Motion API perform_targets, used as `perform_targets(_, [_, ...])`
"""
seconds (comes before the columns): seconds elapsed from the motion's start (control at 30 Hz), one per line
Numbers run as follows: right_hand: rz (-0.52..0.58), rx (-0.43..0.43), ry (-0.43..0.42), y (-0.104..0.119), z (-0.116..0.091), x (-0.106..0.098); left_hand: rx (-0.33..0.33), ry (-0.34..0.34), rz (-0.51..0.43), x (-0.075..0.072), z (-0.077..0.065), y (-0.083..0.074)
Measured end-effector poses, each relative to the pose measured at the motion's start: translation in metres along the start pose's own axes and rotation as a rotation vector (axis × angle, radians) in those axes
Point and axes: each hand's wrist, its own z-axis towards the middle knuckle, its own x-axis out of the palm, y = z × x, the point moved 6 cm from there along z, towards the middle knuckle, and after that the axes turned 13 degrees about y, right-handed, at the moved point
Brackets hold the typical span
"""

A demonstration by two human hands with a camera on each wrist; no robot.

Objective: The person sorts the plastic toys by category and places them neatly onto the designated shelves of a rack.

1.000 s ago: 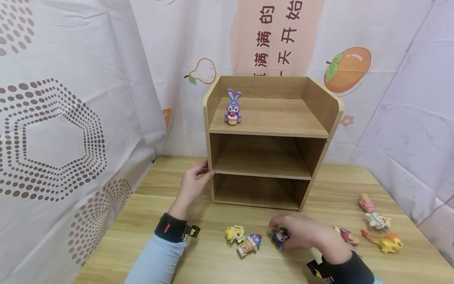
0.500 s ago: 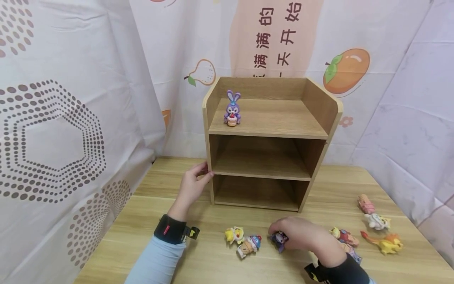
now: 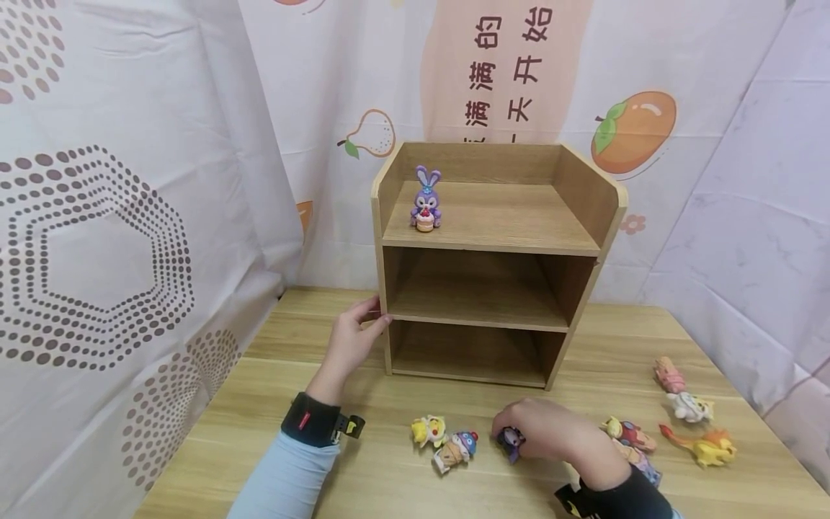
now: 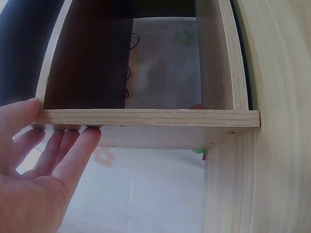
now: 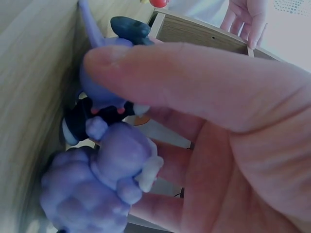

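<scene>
My left hand [image 3: 353, 346] holds the left side panel of a small wooden shelf [image 3: 480, 324]; in the left wrist view the thumb is at the front edge and the fingers [image 4: 80, 150] lie along the outer face. My right hand [image 3: 551, 436] grips a purple-and-black figurine [image 3: 511, 441] low at the table, its thumb across the purple body [image 5: 102, 80] in the right wrist view. The figurine's far side is hidden by the hand. A purple rabbit figurine with a cake [image 3: 426, 202] stands at the left of the shelf's top level.
Left of my right hand lie a yellow figurine [image 3: 429, 430] and a blue-capped one [image 3: 456, 452]. To its right are a red-and-yellow figurine [image 3: 629, 434], a yellow lion [image 3: 710, 447], a white figurine [image 3: 690, 406] and a pink one [image 3: 669, 375]. A printed curtain [image 3: 324, 180] hangs behind.
My right fingers and thumb have drawn in around the purple-and-black figurine, and the hand has shifted slightly. The left hand stays at the shelf's side.
</scene>
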Motion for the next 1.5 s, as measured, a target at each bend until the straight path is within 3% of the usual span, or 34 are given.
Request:
perform_targets(0.87, [0.094,0.014,-0.064,-0.006,-0.003,-0.01,0.008,0.0,-0.017,0.001,0.0,0.0])
perform_targets(1.1, [0.129,-0.042,-0.136,-0.004,-0.006,-0.019,0.004,0.0,-0.006,0.0,-0.001,0.0])
perform_targets(1.3, [0.178,-0.029,-0.2,-0.008,-0.006,-0.024,0.004,-0.001,-0.001,0.0,0.0,0.002])
perform_targets(1.5, [0.168,-0.031,-0.34,-0.01,-0.011,-0.033,-0.002,0.001,0.003,0.0,0.0,0.002])
